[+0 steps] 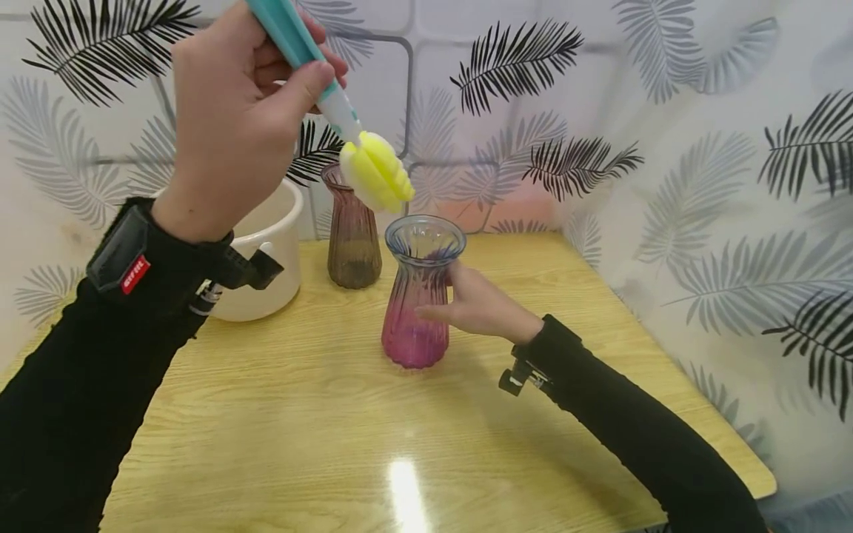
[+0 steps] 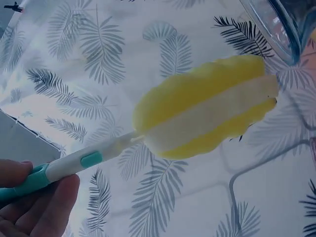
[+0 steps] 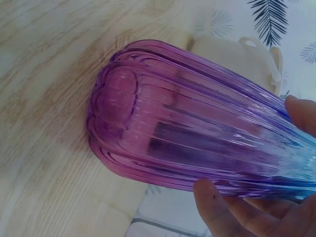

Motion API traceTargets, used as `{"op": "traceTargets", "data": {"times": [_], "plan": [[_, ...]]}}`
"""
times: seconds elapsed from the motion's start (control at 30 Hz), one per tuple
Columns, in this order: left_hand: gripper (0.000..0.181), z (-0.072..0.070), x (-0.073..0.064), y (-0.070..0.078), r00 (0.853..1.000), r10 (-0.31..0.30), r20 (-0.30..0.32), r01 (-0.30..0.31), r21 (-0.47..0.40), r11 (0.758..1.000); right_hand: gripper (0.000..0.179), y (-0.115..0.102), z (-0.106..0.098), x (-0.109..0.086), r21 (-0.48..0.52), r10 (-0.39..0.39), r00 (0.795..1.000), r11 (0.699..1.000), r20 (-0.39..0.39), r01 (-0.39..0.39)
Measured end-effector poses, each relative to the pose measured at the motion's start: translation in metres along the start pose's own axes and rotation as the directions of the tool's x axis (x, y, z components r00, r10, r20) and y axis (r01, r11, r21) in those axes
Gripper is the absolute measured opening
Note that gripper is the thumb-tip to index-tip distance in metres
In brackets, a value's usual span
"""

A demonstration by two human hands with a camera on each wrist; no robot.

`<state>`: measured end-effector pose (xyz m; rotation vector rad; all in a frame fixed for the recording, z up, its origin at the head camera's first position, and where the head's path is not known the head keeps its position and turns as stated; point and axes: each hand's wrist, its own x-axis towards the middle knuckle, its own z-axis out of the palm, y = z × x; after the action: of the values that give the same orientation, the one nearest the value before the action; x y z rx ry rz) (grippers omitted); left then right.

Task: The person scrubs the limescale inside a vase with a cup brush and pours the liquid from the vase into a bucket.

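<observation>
My left hand (image 1: 246, 111) grips the teal and white handle of a sponge bottle brush (image 1: 377, 172). The brush's yellow and white sponge head points down and right, above the mouth of a ribbed glass vase (image 1: 415, 333). That vase shades from a blue rim to a pink base and stands upright on the table. Around its far right side my right hand (image 1: 483, 302) holds it, thumb and fingers on the glass. In the left wrist view the sponge head (image 2: 202, 108) shows whole, with the vase rim (image 2: 276, 29) at the upper right corner.
A second ribbed glass vase (image 1: 355, 244), brownish purple, stands behind and to the left. Farther left is a white bucket (image 1: 266, 285), partly hidden by my left forearm. The wooden table (image 1: 300, 429) meets leaf-patterned walls at the back and right.
</observation>
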<state>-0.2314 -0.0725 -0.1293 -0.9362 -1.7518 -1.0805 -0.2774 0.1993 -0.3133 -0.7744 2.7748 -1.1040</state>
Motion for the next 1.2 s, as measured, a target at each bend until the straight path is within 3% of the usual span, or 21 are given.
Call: {"op": "traceTargets", "data": {"times": [0.1,0.17,0.27,0.43,0.6,0.8,0.97,1.07,1.1,1.2], "plan": [[0.023,0.015,0.004,-0.002,0.991,-0.127,0.048,0.132,-0.107,0.985,0.089,-0.001,0.001,0.0,0.005,-0.008,1.0,1.0,0.001,0.008],[0.028,0.024,0.004,-0.005,0.971,-0.219,0.099,0.231,-0.136,0.963,0.089,-0.001,0.003,0.0,0.006,-0.012,1.0,1.0,0.001,0.012],[0.038,0.038,0.001,-0.013,0.947,-0.267,0.176,0.289,-0.115,0.95,0.089,-0.002,0.004,0.0,0.007,-0.022,1.0,1.0,0.004,0.022],[0.043,0.052,-0.006,-0.022,0.932,-0.271,0.24,0.288,-0.034,0.957,0.091,-0.005,0.004,0.0,-0.016,-0.028,1.0,0.999,0.012,0.028],[0.036,0.058,-0.004,-0.026,0.912,-0.292,0.29,0.319,-0.05,0.946,0.093,-0.009,0.0,0.002,-0.026,-0.065,0.998,0.998,-0.007,0.065],[0.035,0.07,-0.005,-0.037,0.857,-0.339,0.388,0.379,-0.03,0.925,0.082,-0.007,-0.002,0.001,-0.033,-0.028,1.0,0.999,-0.014,0.027],[0.04,0.083,-0.015,-0.038,0.822,-0.336,0.46,0.357,0.045,0.933,0.079,-0.005,-0.001,-0.002,-0.017,-0.014,1.0,1.0,-0.002,0.014],[0.044,0.09,-0.022,-0.041,0.808,-0.33,0.488,0.346,0.06,0.936,0.08,-0.003,-0.001,-0.002,-0.004,-0.036,0.999,0.999,-0.007,0.036],[0.046,0.092,-0.025,-0.042,0.799,-0.333,0.5,0.344,0.074,0.936,0.08,-0.003,-0.001,-0.002,-0.002,-0.043,0.999,0.999,-0.011,0.043],[0.047,0.099,-0.038,-0.049,0.753,-0.348,0.558,0.333,0.133,0.934,0.082,-0.002,0.001,-0.002,0.005,-0.052,0.999,0.999,-0.016,0.052]]}}
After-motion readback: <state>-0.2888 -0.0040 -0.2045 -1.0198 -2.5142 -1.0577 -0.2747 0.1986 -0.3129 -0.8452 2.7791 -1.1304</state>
